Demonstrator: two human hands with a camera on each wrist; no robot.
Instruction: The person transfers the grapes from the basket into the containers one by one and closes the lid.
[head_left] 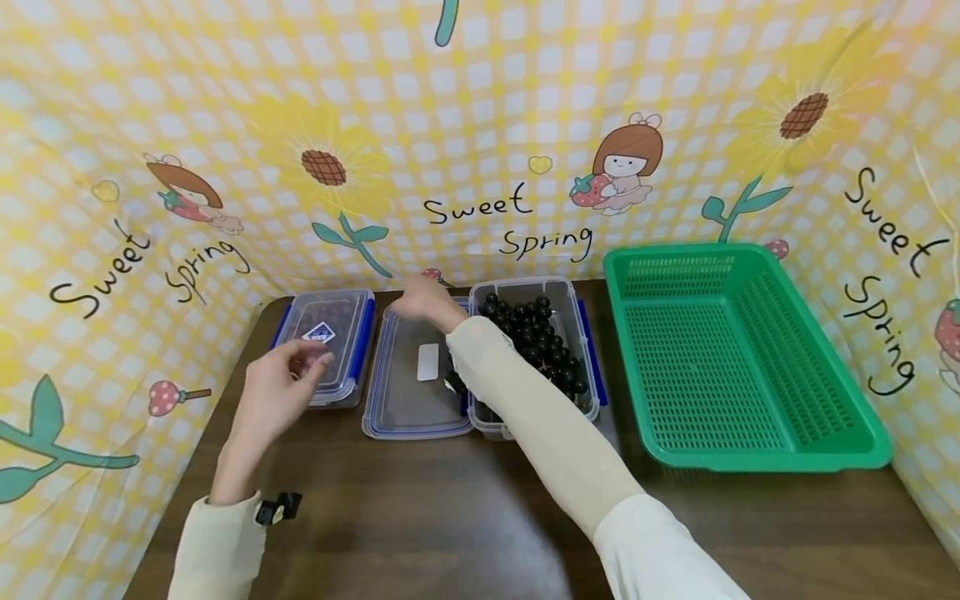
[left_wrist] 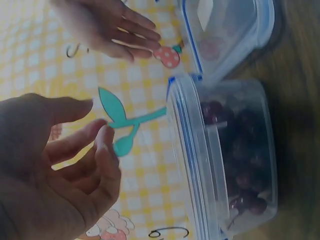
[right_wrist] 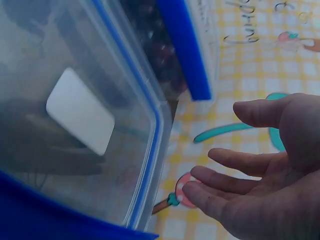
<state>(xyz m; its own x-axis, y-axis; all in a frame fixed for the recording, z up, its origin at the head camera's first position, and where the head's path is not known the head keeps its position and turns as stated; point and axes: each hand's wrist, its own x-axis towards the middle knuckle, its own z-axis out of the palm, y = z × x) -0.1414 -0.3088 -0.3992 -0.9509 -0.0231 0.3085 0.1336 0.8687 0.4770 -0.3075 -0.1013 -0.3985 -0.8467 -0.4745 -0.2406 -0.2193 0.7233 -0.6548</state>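
My left hand (head_left: 273,387) hovers over the near part of a lidded clear plastic box (head_left: 348,317) with blue side clips, its fingers loosely bent and holding nothing. Dark red grapes (left_wrist: 245,175) show through that box's wall in the left wrist view. Above the far edge of a clear lid (head_left: 405,408) is my right hand (head_left: 426,300), also holding nothing; its fingers are spread in the right wrist view. That lid lies opened out at the left side of a second clear box (head_left: 497,429). Black grapes (head_left: 536,333) fill much of this second box, partly hidden by my right sleeve.
A green plastic basket (head_left: 705,461) with slotted walls stands on the right of the brown wooden table (head_left: 420,517). Yellow checked cloth (head_left: 480,100) hangs behind and along both sides. A white label (head_left: 427,362) is on the opened lid.
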